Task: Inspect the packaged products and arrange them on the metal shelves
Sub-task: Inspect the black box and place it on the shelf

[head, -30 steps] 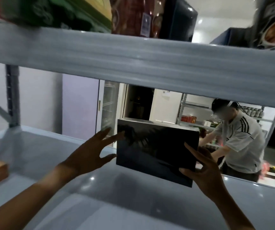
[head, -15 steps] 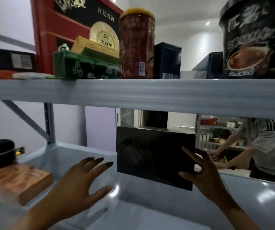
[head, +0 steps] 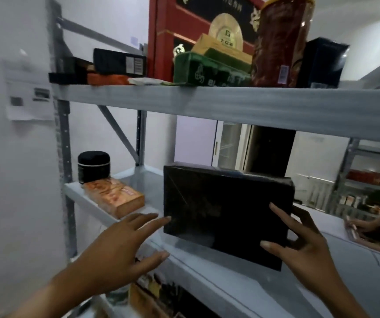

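step in hand: i judge i am setting the black box [head: 225, 214] upright on the middle shelf [head: 241, 267], close to its front edge.
black box location: stands on its long lower edge on the middle shelf, right of the orange box [head: 115, 198] and well apart from it; the black jar [head: 93, 166] sits behind that orange box.
right hand: my right hand [head: 308, 246] grips the box's lower right corner, thumb on the front face, fingers wrapped behind the right edge.
left hand: my left hand [head: 120, 251] is spread open and holds nothing; a fingertip reaches the box's left edge, but i cannot tell whether it touches.
long axis: runs left to right along the shelf; the right end looks a little lower and nearer to me.
facing: broad glossy face towards me, narrow top edge upward; whether any label shows, i cannot tell.
advice: bring the open palm flat onto the left edge before the right grip loosens.
advice, seating: push the box back from the front edge, seat the lower edge flat, then square it.
risk: a tall thin box may tip forward if let go early.
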